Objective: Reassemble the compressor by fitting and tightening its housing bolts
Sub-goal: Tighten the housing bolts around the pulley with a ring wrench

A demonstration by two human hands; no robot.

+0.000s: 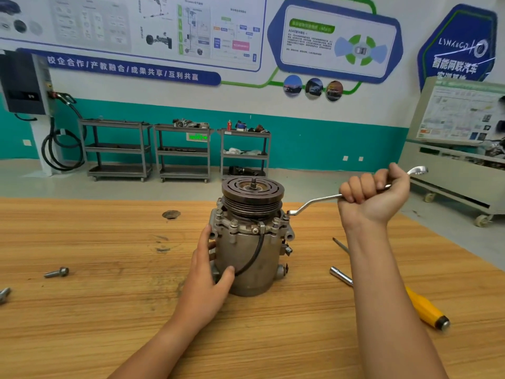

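The grey metal compressor stands upright on the wooden table, its grooved pulley on top. Several housing bolts sit in the flange below the pulley. My left hand holds the compressor's left side, thumb across the front. My right hand grips an offset ring wrench in a fist. The wrench's ring end sits on a bolt at the flange's right edge. A loose bolt lies on the table at the left.
A nut driver with a yellow handle lies to the right, partly under my right forearm. A thin rod lies beyond it. A metal piece shows at the left edge. Shelf carts and a wheeled stand are behind.
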